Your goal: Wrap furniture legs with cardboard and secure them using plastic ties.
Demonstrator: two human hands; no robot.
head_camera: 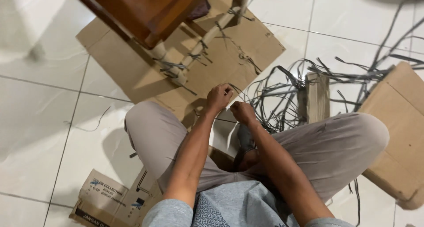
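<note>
I sit cross-legged on the tile floor (39,121), both fists closed just in front of my knees. My left hand (219,97) is curled tight, pinching a thin dark strip (221,120) that runs toward my right hand (243,112), which is also clenched on it. The two hands are near each other, right at four o'clock from left. At eleven o'clock from them a pale rod (198,50) wrapped with dark ties lies on flat cardboard (132,72), under a brown wooden chair (141,11). At three o'clock a heap of loose strips (282,94) spreads around a wood block (317,97). A box (399,130) sits beyond my right knee.
</note>
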